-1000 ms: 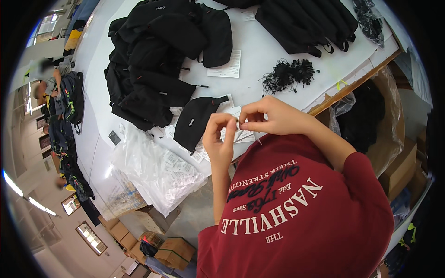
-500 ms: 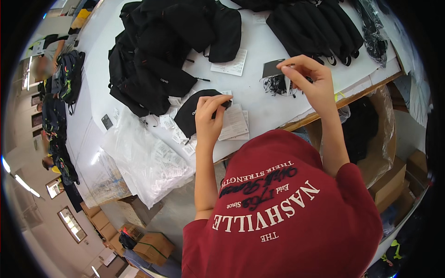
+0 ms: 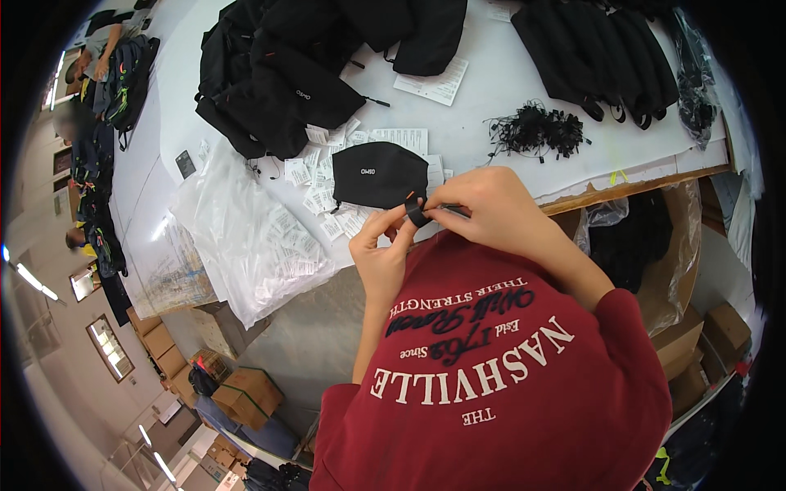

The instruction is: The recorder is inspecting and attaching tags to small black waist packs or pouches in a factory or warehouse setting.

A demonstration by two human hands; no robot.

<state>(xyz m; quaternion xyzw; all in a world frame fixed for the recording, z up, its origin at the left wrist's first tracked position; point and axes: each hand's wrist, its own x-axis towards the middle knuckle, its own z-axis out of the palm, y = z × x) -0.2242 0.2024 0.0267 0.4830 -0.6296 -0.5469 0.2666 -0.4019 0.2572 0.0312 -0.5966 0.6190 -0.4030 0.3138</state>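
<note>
A small black fabric pouch [image 3: 383, 182] with a light printed mark lies flat on the white table in front of me. My left hand [image 3: 383, 245] pinches the black strap loop [image 3: 415, 211] at the pouch's near right corner. Close against that loop, my right hand [image 3: 487, 206] has its fingertips pressed together. A dark hang tag [image 3: 460, 211] shows partly under those fingers; its cord is too small to make out. Beyond my right hand sits a tangled heap of black tag cords [image 3: 540, 131].
Black pouches [image 3: 286, 90] are piled at the far left, and more lie in a row [image 3: 598, 57] at the far right. White printed labels [image 3: 307, 168] are scattered beside a clear plastic bag [image 3: 246, 237] of labels. An open carton [image 3: 647, 245] stands below the table's edge.
My right hand has brought the hang tag from the cord heap over to my left hand. The pouch has turned and now lies flat, its strap in my left fingers.
</note>
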